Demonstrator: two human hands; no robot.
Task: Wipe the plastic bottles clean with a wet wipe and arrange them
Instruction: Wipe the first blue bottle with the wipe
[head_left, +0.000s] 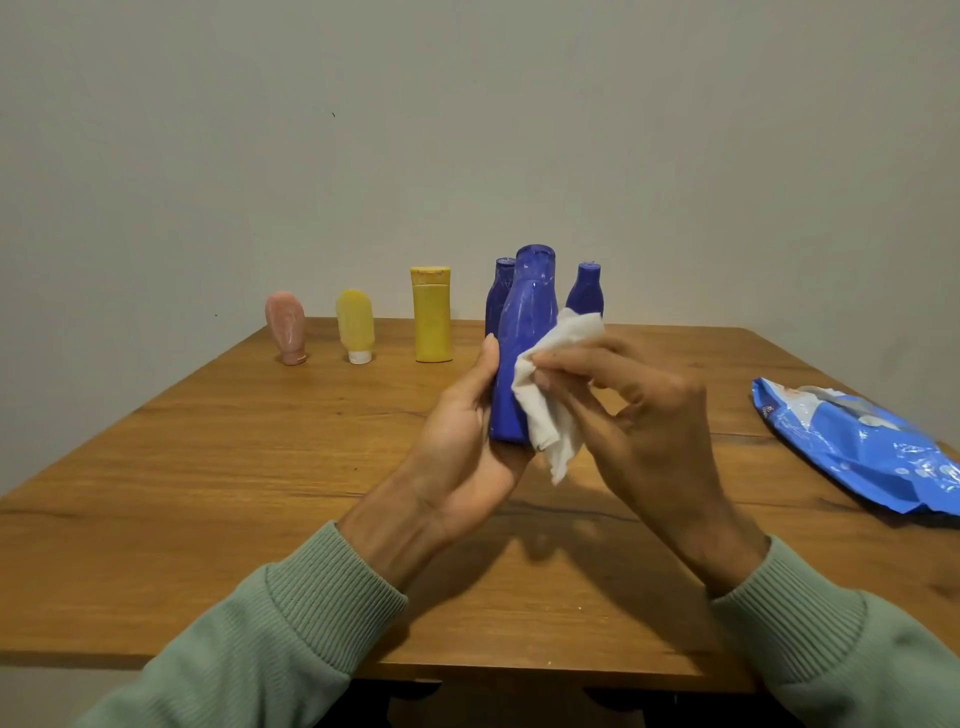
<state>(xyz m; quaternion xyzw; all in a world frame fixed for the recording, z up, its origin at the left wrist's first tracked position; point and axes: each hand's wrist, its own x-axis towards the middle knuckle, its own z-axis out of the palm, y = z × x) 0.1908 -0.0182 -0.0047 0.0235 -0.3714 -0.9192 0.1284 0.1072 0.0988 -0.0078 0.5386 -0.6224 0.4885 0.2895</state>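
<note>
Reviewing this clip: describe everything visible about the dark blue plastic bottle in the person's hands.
The dark blue plastic bottle is opaque and slightly glossy, narrowing to a blue cap. Upright, it is gripped low on its left side by the left hand, while the right hand presses a crumpled white wet wipe against its right side.
</note>
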